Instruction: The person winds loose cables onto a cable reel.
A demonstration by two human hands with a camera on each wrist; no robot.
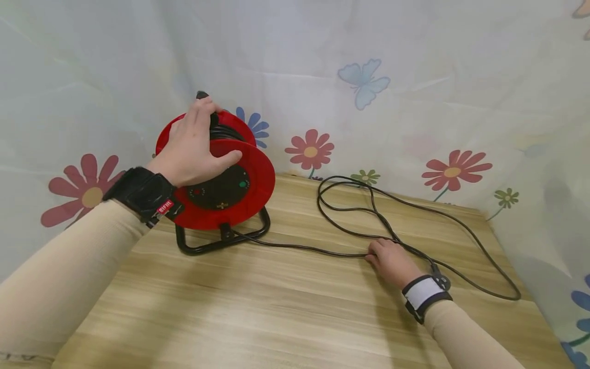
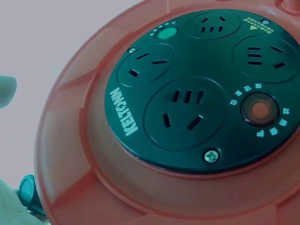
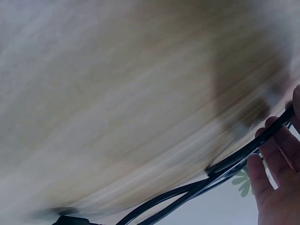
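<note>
A red cable reel [image 1: 258,177] with a black socket panel [image 2: 187,112] stands on a black tubular frame [image 1: 203,249] at the left in the head view. My left hand [image 1: 193,146] lies over its top, fingers bent over the black handle [image 1: 214,121], thumb stretched out before the red rim. Wound cable [image 1: 226,132] shows between the two discs. A black cord [image 1: 299,247] runs from the reel's base along the table to my right hand [image 1: 392,260], which holds it between thumb and fingers. In the right wrist view, the cord [image 3: 253,149] crosses the fingers.
Loose loops of cord [image 1: 465,225] spread over the right side of the wooden table [image 1: 258,307]. A black plug [image 1: 441,281] lies beside the right wristband. A pale curtain with printed flowers [image 1: 456,77] hangs behind the table.
</note>
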